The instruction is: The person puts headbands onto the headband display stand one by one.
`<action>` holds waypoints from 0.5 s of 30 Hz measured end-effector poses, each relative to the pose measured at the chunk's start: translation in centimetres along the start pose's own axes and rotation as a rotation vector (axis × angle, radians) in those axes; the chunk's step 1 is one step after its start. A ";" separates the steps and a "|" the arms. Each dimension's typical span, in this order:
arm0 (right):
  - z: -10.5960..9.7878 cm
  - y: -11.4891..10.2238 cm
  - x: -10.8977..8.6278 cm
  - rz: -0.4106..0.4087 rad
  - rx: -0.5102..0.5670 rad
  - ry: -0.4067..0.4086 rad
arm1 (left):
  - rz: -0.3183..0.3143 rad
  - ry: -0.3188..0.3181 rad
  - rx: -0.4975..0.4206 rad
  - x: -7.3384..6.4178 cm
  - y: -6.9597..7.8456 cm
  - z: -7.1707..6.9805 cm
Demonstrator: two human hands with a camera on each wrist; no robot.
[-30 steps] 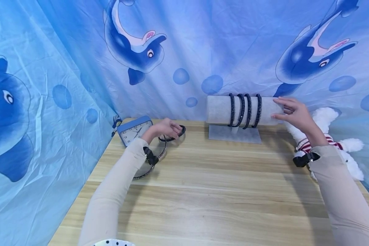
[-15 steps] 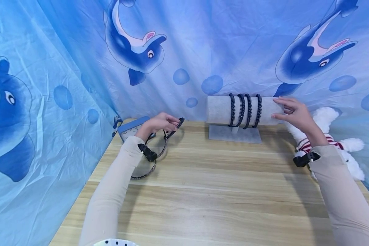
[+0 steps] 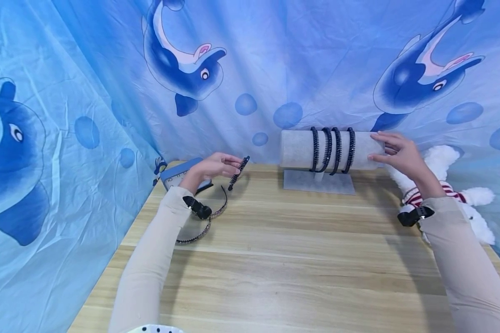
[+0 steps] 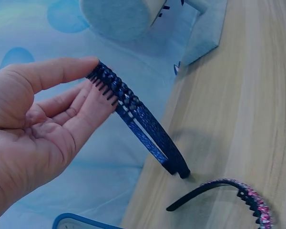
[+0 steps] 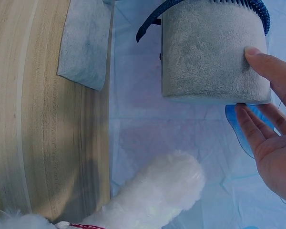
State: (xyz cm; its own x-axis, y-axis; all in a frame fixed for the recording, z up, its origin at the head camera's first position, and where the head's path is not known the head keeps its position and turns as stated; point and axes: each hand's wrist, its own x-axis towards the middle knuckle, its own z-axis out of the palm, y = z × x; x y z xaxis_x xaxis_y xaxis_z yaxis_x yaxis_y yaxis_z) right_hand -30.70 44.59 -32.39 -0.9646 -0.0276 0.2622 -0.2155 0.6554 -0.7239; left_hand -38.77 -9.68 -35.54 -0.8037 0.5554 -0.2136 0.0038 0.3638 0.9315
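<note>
My left hand (image 3: 213,167) pinches a dark blue toothed headband (image 3: 239,173) by its arched top, between thumb and fingers. In the left wrist view this headband (image 4: 143,119) tilts, its two ends pointing down at the table. Across the table, my right hand (image 3: 402,155) grips the right end of a grey plush roll display stand (image 3: 296,149), thumb on the front. Several dark headbands (image 3: 327,150) hang round the roll side by side. Two more beaded headbands lie on the table near my left wrist: a nearer one (image 3: 196,238) and a farther one (image 3: 222,208), both partly hidden by my arm.
A blue alarm clock (image 3: 183,169) stands behind my left hand, partly covered by it. At the right lies a white plush toy (image 3: 477,221) in red stripes, under my right forearm. A blue dolphin curtain (image 3: 254,69) borders the wooden table (image 3: 300,259).
My left hand has lifted the headband off the table, and it has turned from lying flat to a steep tilt. My right hand keeps its hold on the roll.
</note>
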 end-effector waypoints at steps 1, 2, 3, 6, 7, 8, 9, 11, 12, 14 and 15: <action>0.0 0.0 0.0 -0.002 0.002 0.001 | 0.006 -0.004 -0.005 0.0 -0.1 0.1; 0.0 0.0 0.0 -0.005 0.002 0.003 | 0.011 -0.007 -0.016 0.0 -0.2 0.2; 0.0 0.0 0.0 -0.008 0.002 0.005 | 0.016 -0.006 -0.027 0.1 -0.3 0.2; 0.0 0.0 -0.1 -0.014 0.002 0.007 | 0.039 -0.001 -0.046 0.1 -0.5 0.5; 0.0 0.0 -0.1 -0.016 0.002 0.009 | 0.048 0.000 -0.048 0.1 -0.6 0.6; 0.0 -0.1 -0.1 -0.017 0.001 0.010 | 0.056 0.002 -0.055 0.0 -0.6 0.7; 0.0 -0.1 -0.1 -0.017 0.002 0.009 | 0.065 0.002 -0.058 0.0 -0.7 0.7; 0.0 -0.1 -0.1 -0.013 0.002 0.008 | 0.078 0.003 -0.064 0.0 -0.7 0.8; 0.0 -0.2 -0.1 -0.012 0.002 0.006 | 0.083 0.005 -0.069 0.0 -0.7 0.9; 0.0 -0.2 -0.1 -0.006 0.000 0.002 | 0.090 0.008 -0.082 0.0 -0.7 0.9; 0.0 -0.2 -0.1 -0.002 0.000 0.001 | 0.093 0.010 -0.090 0.0 -0.7 1.0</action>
State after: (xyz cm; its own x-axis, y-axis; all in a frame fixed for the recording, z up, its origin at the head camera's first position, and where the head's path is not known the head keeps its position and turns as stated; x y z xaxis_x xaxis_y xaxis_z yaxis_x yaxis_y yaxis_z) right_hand -30.57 44.47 -32.23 -0.9641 -0.0281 0.2641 -0.2173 0.6556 -0.7232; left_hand -38.23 -9.18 -36.50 -0.8085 0.5756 -0.1226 0.0254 0.2423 0.9699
